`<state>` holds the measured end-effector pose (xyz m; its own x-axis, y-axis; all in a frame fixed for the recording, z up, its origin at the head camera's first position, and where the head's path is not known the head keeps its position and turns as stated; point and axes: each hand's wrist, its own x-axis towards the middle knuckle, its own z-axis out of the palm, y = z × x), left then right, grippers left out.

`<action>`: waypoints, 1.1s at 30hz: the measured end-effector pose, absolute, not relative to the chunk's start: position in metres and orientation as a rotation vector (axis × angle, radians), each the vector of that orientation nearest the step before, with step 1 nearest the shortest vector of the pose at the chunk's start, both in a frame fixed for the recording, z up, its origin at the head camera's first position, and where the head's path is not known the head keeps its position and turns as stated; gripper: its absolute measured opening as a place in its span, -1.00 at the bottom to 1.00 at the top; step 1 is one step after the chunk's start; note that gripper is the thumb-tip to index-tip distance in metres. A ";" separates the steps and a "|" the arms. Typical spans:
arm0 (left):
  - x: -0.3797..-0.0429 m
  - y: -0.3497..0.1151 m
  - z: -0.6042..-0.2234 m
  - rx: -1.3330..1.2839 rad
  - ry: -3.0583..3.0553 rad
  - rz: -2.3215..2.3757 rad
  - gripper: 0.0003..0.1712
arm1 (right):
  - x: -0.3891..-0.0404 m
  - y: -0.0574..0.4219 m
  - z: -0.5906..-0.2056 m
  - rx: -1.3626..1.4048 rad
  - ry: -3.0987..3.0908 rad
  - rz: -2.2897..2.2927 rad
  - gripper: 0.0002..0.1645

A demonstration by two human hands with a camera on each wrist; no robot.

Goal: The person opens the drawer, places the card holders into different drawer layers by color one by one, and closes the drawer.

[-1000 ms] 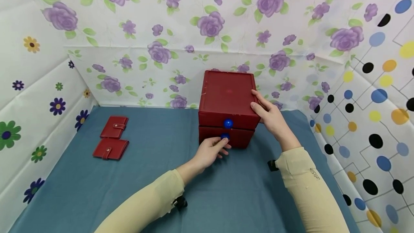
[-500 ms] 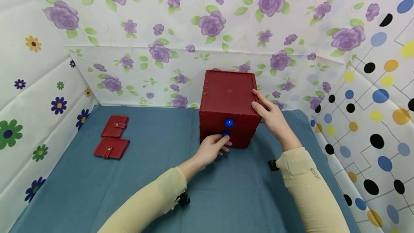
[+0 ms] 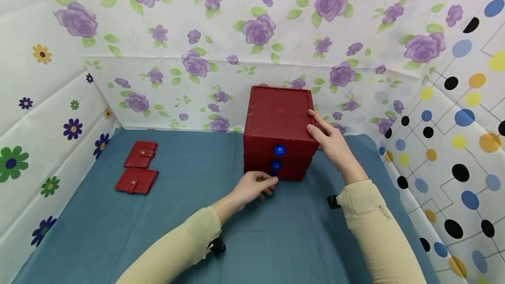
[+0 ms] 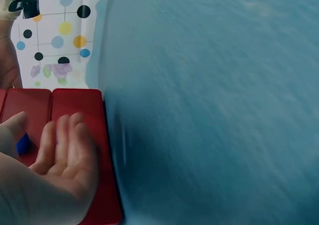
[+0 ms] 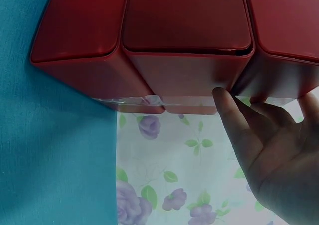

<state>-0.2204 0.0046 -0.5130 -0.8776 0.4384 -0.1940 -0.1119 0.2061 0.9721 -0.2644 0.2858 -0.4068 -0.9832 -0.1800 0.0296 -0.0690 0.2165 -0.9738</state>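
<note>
A red three-tier drawer box [image 3: 281, 113] with blue knobs stands near the back wall. In the head view my left hand [image 3: 252, 189] is at its front, thumb tip beside the lowest knob [image 3: 274, 174]. The left wrist view shows that hand's [image 4: 65, 170] fingers nearly straight, the thumb apart, and the middle knob [image 4: 23, 144] beside the thumb. My right hand [image 3: 330, 143] rests against the box's right side, fingertips at its top edge. In the right wrist view, one fingertip [image 5: 219, 93] of that hand touches the middle tier's side wall.
Two red snap-closure wallets lie on the left of the blue cloth, one wallet [image 3: 140, 154] behind the other wallet [image 3: 136, 181]. Floral sheeting [image 3: 193, 62] hangs at the back, and dotted sheeting [image 3: 457, 170] on the right.
My left hand has moved down from the middle knob to the lowest one, uncovering the middle knob. The seam beneath the top tier's front no longer shows. My right hand stays in place.
</note>
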 end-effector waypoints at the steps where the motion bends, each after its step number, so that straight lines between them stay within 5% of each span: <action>1: -0.220 0.002 -0.515 0.283 2.039 1.689 -0.44 | -0.264 0.285 -0.407 -0.239 2.382 -1.893 -0.21; 13: -0.227 0.000 -0.523 0.091 1.806 1.676 -0.18 | -0.267 0.285 -0.410 -0.246 2.381 -1.893 -0.20; 33: -0.239 0.016 -0.528 -0.032 1.744 1.818 -0.39 | -0.268 0.287 -0.412 -0.232 2.385 -1.889 -0.20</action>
